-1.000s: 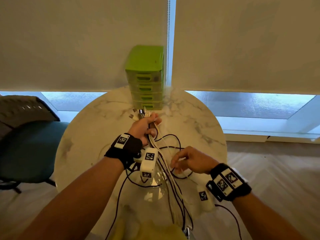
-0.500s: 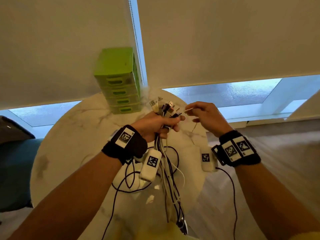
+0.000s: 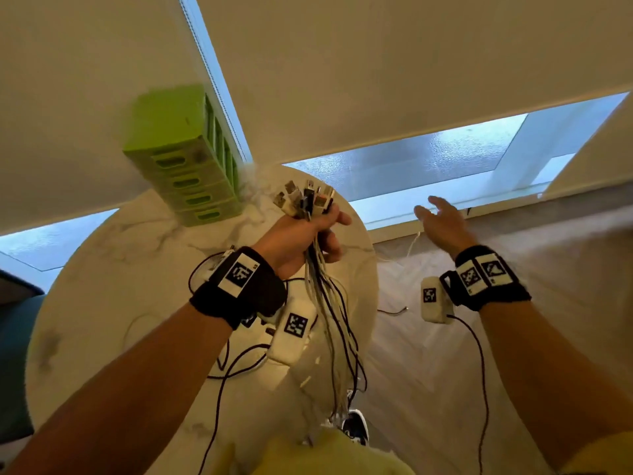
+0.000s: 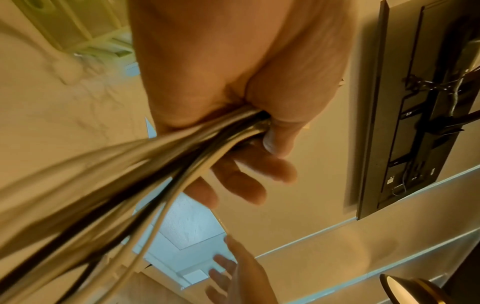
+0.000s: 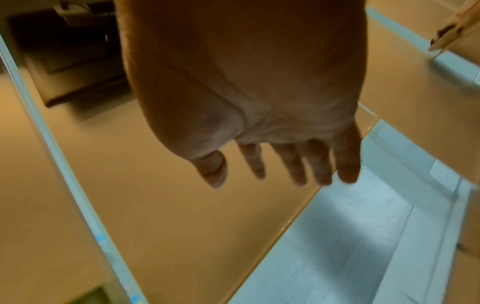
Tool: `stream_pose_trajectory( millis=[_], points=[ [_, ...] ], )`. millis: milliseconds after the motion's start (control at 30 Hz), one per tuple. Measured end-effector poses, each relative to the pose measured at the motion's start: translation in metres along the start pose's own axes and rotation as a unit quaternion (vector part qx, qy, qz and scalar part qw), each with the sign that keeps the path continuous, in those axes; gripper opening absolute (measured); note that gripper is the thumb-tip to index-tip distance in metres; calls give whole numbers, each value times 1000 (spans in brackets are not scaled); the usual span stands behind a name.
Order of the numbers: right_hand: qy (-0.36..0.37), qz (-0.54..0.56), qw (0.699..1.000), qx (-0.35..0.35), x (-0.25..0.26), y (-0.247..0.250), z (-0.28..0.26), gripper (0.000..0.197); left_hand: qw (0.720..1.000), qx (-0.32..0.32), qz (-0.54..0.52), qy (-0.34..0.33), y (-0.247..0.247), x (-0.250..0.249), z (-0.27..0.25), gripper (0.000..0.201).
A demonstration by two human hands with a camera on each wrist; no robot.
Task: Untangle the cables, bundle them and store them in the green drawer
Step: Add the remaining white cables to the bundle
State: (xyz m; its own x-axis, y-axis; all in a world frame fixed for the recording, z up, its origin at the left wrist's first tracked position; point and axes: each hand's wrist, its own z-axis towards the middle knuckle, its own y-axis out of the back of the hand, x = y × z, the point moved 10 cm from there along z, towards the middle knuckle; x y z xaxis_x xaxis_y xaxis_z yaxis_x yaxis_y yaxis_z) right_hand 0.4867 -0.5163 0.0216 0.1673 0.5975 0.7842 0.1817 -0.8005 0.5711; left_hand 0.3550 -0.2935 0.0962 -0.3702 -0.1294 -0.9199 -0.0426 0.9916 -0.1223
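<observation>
My left hand grips a bundle of white and black cables near their plug ends, which stick up above the fist. The cables hang down over the round marble table toward the floor. In the left wrist view the left hand has its fingers curled round the cables. My right hand is off to the right beyond the table edge, fingers spread and empty; the right wrist view shows the same hand holding nothing. The green drawer unit stands at the table's far edge, its drawers closed.
A thin white cable trails in the air below the right hand, over the wooden floor. Roller blinds and low windows lie behind. A teal chair is at the left. A dark wall-mounted panel appears in the left wrist view.
The right hand has let go of the white cable end it pinched and has swung out to the right, opening. The left hand keeps hold of the bundle, raised higher.
</observation>
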Motion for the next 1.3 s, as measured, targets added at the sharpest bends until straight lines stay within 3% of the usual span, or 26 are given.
stream_pose_trajectory(
  millis=[67, 133, 200, 233, 333, 467, 533, 633, 700, 733, 800, 867, 933, 1000, 1067, 1133, 1200, 1300],
  points=[
    [74, 88, 981, 154, 31, -33, -38, 39, 1000, 1, -2, -11, -11, 3, 5, 26],
    [134, 116, 928, 329, 55, -72, -88, 48, 1000, 1, -4, -29, -22, 3, 9, 25],
    [173, 99, 885, 421, 60, -103, -118, 73, 999, -11, -12, -42, -28, 3, 13, 25],
    [181, 76, 883, 426, 57, -115, -124, 71, 999, -14, -20, -46, -31, 3, 15, 25],
    [153, 62, 923, 348, 34, -134, -114, 37, 997, -13, -41, -58, -41, 0, 18, 25],
    [50, 90, 942, 319, -17, -150, -109, 27, 995, -10, -67, -78, -47, -4, 20, 23],
    [40, 32, 949, 312, -29, -150, -109, 26, 995, -15, -58, -83, -47, 0, 19, 21],
    [98, -67, 925, 360, -21, -141, -110, 27, 994, -29, -62, -83, -41, 7, 18, 19],
    [111, -27, 916, 384, 1, -122, -107, 57, 995, -34, -52, -78, -36, 11, 17, 19],
    [111, 44, 924, 363, 20, -105, -102, 63, 996, -33, -43, -75, -36, 12, 16, 20],
    [137, 198, 930, 278, 72, -64, -94, 46, 997, -28, -24, -69, -37, 16, 14, 20],
    [184, 240, 933, 195, 119, -32, -95, 31, 997, -29, -9, -69, -37, 19, 13, 20],
    [244, 188, 935, 177, 160, -26, -106, 33, 997, -25, 5, -79, -39, 19, 11, 18],
    [284, 78, 934, 203, 187, -41, -121, 35, 996, -23, 26, -85, -40, 17, 7, 17],
    [316, -74, 921, 216, 198, -66, -133, 38, 994, -30, 49, -93, -34, 15, 3, 27],
    [355, -166, 901, 183, 204, -84, -139, 41, 992, -46, 58, -105, -25, 13, 0, 25],
    [383, -167, 894, 161, 211, -96, -145, 40, 991, -60, 40, -116, -14, 13, -6, 12],
    [396, -144, 892, 164, 218, -111, -149, 36, 990, -68, 39, -114, 2, 17, -13, 12]
  ],
)
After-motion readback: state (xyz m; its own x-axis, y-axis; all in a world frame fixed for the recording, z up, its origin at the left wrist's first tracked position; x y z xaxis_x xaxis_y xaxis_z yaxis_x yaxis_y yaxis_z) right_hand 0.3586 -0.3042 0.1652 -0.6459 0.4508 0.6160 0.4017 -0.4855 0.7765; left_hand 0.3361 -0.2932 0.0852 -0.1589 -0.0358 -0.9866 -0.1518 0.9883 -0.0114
